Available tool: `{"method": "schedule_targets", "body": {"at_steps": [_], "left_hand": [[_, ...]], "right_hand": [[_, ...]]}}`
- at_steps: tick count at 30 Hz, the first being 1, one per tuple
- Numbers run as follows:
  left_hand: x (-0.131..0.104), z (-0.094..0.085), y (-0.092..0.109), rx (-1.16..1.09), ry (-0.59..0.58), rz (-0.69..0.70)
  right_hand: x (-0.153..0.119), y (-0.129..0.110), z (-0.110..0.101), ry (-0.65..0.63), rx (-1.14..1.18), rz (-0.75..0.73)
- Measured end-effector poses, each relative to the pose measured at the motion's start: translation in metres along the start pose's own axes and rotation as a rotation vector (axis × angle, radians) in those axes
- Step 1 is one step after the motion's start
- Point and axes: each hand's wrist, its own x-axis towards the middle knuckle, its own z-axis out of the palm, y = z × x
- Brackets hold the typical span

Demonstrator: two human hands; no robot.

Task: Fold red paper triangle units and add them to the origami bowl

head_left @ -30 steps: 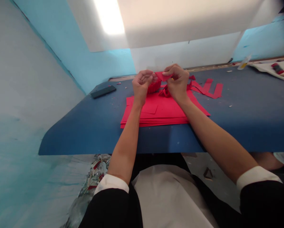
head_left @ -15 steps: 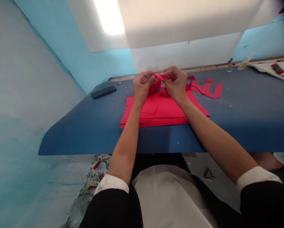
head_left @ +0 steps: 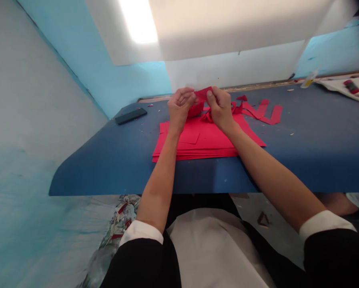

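Between my two hands, above the table, is a small piece of red paper (head_left: 203, 94). My left hand (head_left: 181, 106) pinches its left end with thumb and fingers. On the other end, my right hand (head_left: 221, 106) is closed, its thumb pressed on the paper's face. Below them lies a stack of red paper sheets (head_left: 215, 138), a smaller cut red piece (head_left: 189, 138) on top. A crumpled-looking red paper bundle (head_left: 195, 110) sits just behind my left hand, and folded red scraps (head_left: 207, 117) lie beside my right hand, partly hidden by it.
A dark flat phone-like object (head_left: 131, 116) lies at the left of the blue table (head_left: 107, 160). Red paper strips (head_left: 265, 114) are to the right. Farther right are a small clear bottle (head_left: 309, 79) and a white sheet (head_left: 332, 86) with a dark red item (head_left: 351, 87).
The red paper between my hands has turned so a flatter, darker face shows. My right hand has rotated, with its thumb now on the near side of the paper. My left hand has hardly moved.
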Motion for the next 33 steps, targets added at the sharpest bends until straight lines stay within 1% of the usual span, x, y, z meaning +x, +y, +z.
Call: {"method": "schedule_targets", "body": {"at_steps": [4,7,10,14,18,20,26,30,33], "left_hand": [[-0.001,0.002,0.003,0.025,-0.06,0.058],[-0.003,0.003,0.006,0.055,-0.069,0.033],[-0.003,0.003,0.006,0.07,-0.059,0.008],[-0.003,0.001,0.004,0.063,-0.073,0.029],[-0.002,-0.001,0.001,0.052,-0.083,0.005],[-0.001,-0.002,-0.002,0.037,-0.083,-0.006],[0.001,-0.006,-0.009,0.024,-0.156,0.066],[-0.001,-0.004,-0.004,0.001,-0.114,0.038],[-0.002,-0.002,0.0,-0.001,-0.099,0.043]], "right_hand": [[0.001,-0.001,0.001,0.01,0.025,0.029],[0.001,-0.003,0.0,0.028,0.043,0.039],[0.001,-0.005,-0.001,0.018,0.06,0.042],[0.001,-0.002,0.0,0.008,0.045,0.046],[0.001,0.002,0.0,0.023,0.086,0.069],[0.0,0.002,0.0,0.017,0.07,0.064],[0.0,-0.003,-0.002,0.012,0.051,0.052],[0.001,-0.005,-0.002,0.026,0.05,0.057],[0.001,-0.005,-0.001,0.03,0.111,0.097]]}}
